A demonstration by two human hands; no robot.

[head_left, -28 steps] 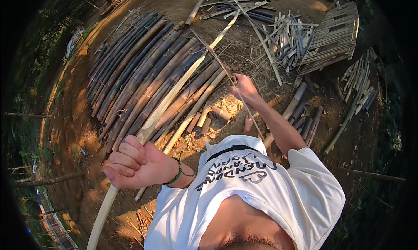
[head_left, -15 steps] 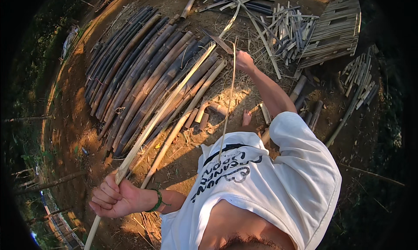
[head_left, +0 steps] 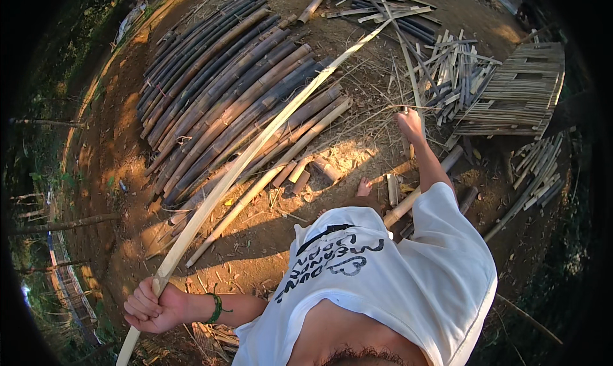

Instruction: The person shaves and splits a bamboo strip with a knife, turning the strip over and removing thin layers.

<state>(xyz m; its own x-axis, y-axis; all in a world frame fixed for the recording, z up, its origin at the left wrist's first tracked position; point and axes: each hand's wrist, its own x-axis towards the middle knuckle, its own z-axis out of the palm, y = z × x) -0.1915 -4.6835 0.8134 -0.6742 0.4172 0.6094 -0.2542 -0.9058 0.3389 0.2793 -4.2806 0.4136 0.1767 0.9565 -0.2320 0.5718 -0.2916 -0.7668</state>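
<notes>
My left hand (head_left: 150, 306), low at the left, is closed around a long pale bamboo strip (head_left: 246, 156). The strip slants up to the right across the view and its lower end runs on below my fist. Farther out on the right, my right hand (head_left: 410, 125) is closed on the handle of a knife (head_left: 403, 111), apart from the strip. Its blade, plain to see a moment before, can hardly be made out now. A thin curled shaving (head_left: 397, 107) shows at that hand.
Bamboo poles (head_left: 223, 104) lie in a big pile at the left, with short offcuts (head_left: 327, 169) near my bare foot (head_left: 364, 187). Split slats (head_left: 456, 66) are heaped at the far right beside a slatted bamboo panel (head_left: 518, 91). More slats (head_left: 543, 168) lie right of it.
My right hand with the knife has swung right, away from the strip. The thin sliver that stood upright before my shirt is gone from there. My left hand still grips the strip.
</notes>
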